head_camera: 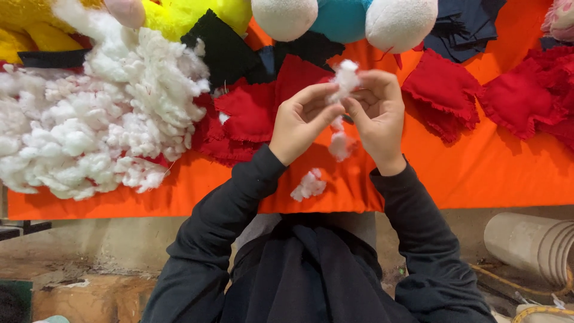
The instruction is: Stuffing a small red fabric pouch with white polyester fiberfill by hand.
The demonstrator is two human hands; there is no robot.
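Observation:
My left hand [301, 122] and my right hand [379, 113] meet above an orange cloth [496, 173], both pinching one tuft of white stuffing [345, 78]. A wisp of the same stuffing [341, 145] hangs down between my palms. A smaller loose clump [308, 185] lies on the orange cloth just below my wrists. A big heap of white stuffing [89, 125] sits to the left of my left hand.
Red fabric pieces lie behind my hands [251, 113] and to the right [442, 96]. Black fabric pieces [224, 48] and a plush toy with white and teal balls [344, 21] sit at the far edge. Yellow plush [179, 15] is top left. A beige ribbed pipe [532, 245] lies on the floor.

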